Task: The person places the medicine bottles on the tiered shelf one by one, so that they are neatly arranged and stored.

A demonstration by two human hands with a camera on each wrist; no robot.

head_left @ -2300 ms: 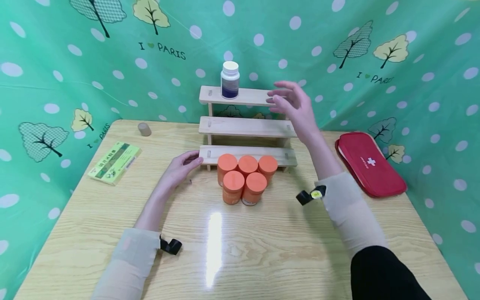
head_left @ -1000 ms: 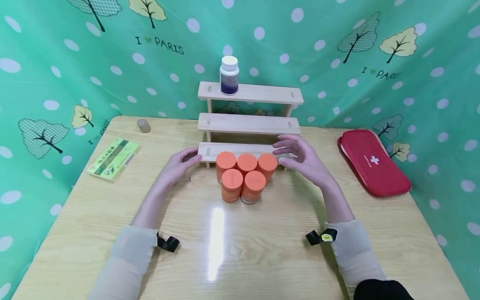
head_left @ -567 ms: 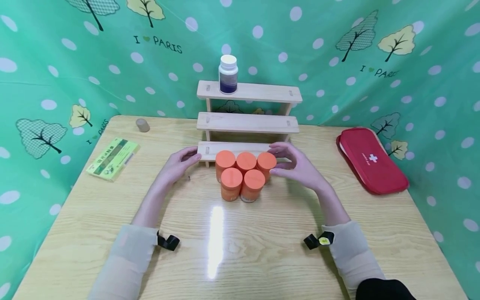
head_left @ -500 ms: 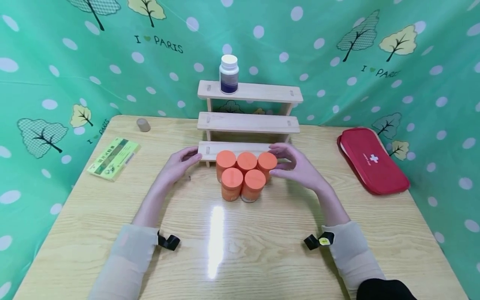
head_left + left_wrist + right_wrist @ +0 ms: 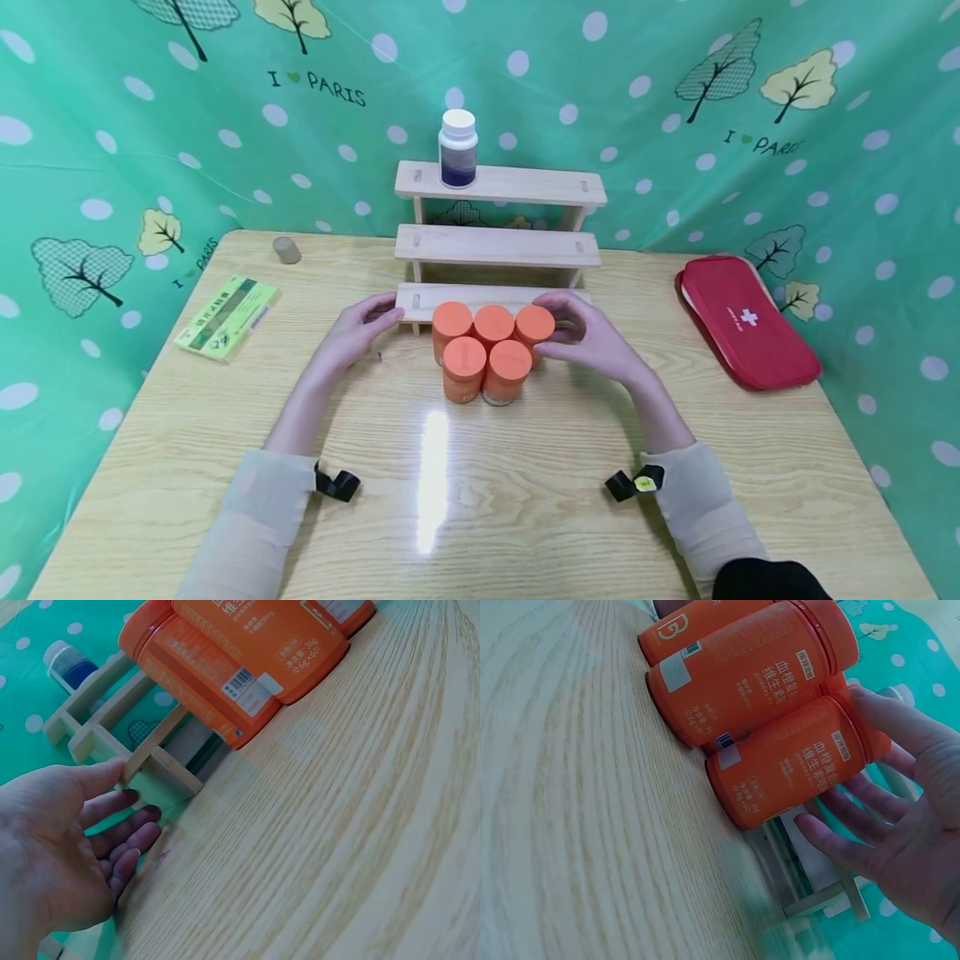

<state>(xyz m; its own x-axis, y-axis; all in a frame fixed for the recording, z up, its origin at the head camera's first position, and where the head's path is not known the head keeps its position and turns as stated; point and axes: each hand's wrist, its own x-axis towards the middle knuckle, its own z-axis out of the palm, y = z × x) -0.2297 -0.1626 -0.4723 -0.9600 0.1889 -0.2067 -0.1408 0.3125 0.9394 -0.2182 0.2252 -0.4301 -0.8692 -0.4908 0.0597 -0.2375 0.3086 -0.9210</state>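
Several orange bottles [image 5: 464, 371] with orange lids stand upright in a cluster before the three-step wooden rack [image 5: 497, 246]. My right hand [image 5: 588, 337] is around the back-right bottle [image 5: 795, 769], thumb at its lid and index finger behind it, partly hidden. The bottle's base is on the table in the right wrist view. My left hand [image 5: 360, 331] touches the left end of the lowest step [image 5: 154, 742] with its thumb, its other fingers relaxed beside and below. A white bottle [image 5: 458, 150] with a dark blue label stands on the top step's left part.
A green and yellow box [image 5: 228, 318] lies on the table at the left, with a small grey-brown cylinder [image 5: 287, 250] behind it. At the right lies a red first-aid pouch [image 5: 750, 325]. Green patterned cloth [image 5: 330, 150] hangs around the table's back and sides.
My right hand has come down from beside the top step to the back-right orange bottle, closing around its lid. My left hand stays at the lowest step's end.
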